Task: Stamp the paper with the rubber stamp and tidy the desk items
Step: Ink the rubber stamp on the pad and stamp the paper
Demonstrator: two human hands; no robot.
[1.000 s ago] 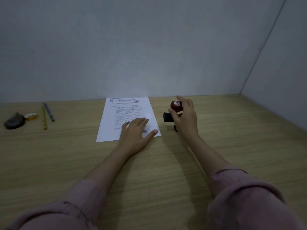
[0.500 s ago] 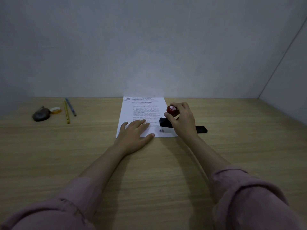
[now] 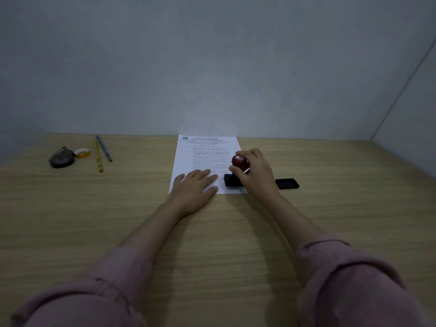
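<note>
The light wood-grain desk (image 3: 236,244) stretches ahead of me to a grey wall (image 3: 212,67). My pink sleeves fill the near edge. The white printed sheet of paper (image 3: 200,156) lies flat at the far middle, and my left hand (image 3: 194,188) rests palm-down on its near corner, fingers spread. My right hand (image 3: 257,175) has its fingers curled tight around the dark red round knob of the rubber stamp (image 3: 239,161), its black base set on the paper's near right part. A black flat ink pad (image 3: 286,184) lies just right. Far left sit a dark pouch (image 3: 61,158), a yellow tape roll (image 3: 82,152) and two pencils (image 3: 99,156).
</note>
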